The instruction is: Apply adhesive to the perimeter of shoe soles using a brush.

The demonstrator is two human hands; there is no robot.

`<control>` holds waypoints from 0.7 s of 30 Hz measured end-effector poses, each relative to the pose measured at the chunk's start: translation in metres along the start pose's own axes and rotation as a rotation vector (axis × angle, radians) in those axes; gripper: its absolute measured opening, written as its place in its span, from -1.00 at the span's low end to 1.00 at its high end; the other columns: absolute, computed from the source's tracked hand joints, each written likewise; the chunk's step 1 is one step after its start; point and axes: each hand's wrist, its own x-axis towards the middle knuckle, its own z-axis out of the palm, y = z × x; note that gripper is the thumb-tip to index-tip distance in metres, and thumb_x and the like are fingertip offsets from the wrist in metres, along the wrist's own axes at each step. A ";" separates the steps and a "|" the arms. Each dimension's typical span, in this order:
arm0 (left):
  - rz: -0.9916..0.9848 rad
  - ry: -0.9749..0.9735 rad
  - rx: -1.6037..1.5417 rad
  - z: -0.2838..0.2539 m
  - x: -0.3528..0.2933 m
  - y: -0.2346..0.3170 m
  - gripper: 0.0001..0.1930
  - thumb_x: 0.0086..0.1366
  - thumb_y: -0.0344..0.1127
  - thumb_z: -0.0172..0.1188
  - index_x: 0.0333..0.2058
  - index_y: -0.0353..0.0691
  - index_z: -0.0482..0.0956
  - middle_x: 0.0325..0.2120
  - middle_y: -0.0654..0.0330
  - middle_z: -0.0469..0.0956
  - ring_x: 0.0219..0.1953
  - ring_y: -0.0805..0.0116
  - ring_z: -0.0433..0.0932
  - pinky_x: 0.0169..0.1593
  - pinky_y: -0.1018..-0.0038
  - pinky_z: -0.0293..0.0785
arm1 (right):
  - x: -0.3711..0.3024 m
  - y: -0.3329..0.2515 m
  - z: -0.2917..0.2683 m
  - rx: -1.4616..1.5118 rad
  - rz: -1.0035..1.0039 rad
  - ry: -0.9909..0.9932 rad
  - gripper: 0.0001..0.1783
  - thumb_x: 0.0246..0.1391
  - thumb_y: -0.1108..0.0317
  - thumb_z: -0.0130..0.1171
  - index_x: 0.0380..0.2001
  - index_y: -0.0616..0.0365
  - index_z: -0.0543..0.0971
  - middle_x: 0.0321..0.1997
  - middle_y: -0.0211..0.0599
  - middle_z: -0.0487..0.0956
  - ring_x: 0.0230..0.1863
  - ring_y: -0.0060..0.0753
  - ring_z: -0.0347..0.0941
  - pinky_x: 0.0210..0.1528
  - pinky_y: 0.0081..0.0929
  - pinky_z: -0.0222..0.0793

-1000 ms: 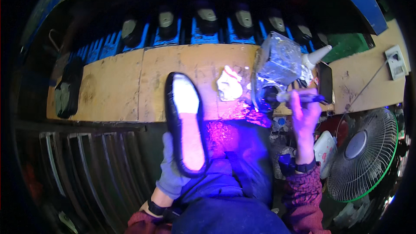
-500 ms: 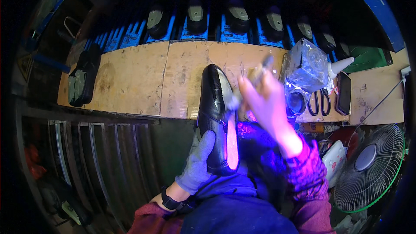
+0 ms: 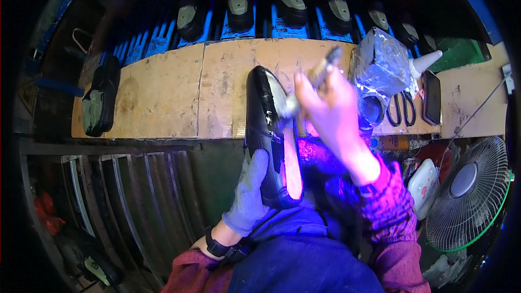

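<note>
In my gloved left hand (image 3: 251,187) I grip a black shoe (image 3: 263,146) around its lower side. It is held upright in front of me, toe away, with the pale underside facing right and a wet gloss along its edge. My bare right hand (image 3: 334,114) is closed on a brush (image 3: 320,73), whose handle points up and away. The brush's pale bristles touch the rim of the sole near the shoe's middle; they are slightly blurred. Violet-pink light falls on my right hand and on part of the sole.
A cardboard-covered bench (image 3: 163,87) lies ahead, with a pair of black shoes (image 3: 100,97) at its left. On the right are a wrapped box (image 3: 382,62), scissors (image 3: 401,109) and a dark phone-like slab (image 3: 432,97). Shoes on blue racks (image 3: 290,28) line the back. A fan (image 3: 467,190) stands right.
The brush has shifted slightly along the sole's edge, its handle tilting more clearly into view. Shoe and left hand have turned a little. The whole view has shifted slightly.
</note>
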 end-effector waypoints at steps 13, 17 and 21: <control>0.044 -0.154 -0.215 0.024 -0.001 0.004 -0.47 0.50 0.06 -0.17 0.20 -0.24 0.35 0.02 0.13 0.51 0.00 0.34 0.53 0.14 0.40 0.45 | -0.052 -0.050 -0.036 0.034 -0.121 -0.312 -0.77 0.07 0.36 0.30 -0.49 0.18 0.44 -0.64 -0.34 0.50 -0.60 -0.48 0.49 -0.55 -0.45 0.34; 0.190 -0.331 0.023 0.016 -0.001 0.007 -0.42 0.44 -0.22 -0.04 0.33 -0.17 -0.01 0.21 0.05 0.29 0.20 0.27 0.37 0.30 0.30 0.27 | -0.042 -0.069 -0.044 -0.054 -0.511 -0.381 -0.76 0.04 0.31 0.33 -0.45 0.12 0.43 -0.63 -0.29 0.47 -0.58 -0.18 0.51 -0.53 -0.34 0.37; 0.539 -0.099 0.846 -0.002 -0.005 0.013 -0.25 0.36 -0.36 0.07 0.37 -0.13 -0.18 0.28 0.04 0.20 0.26 0.24 0.30 0.34 0.27 0.21 | -0.021 -0.087 -0.064 0.052 -0.649 -0.680 -0.70 0.02 0.23 0.36 -0.39 0.05 0.40 -0.57 -0.30 0.42 -0.52 -0.12 0.44 -0.47 -0.32 0.34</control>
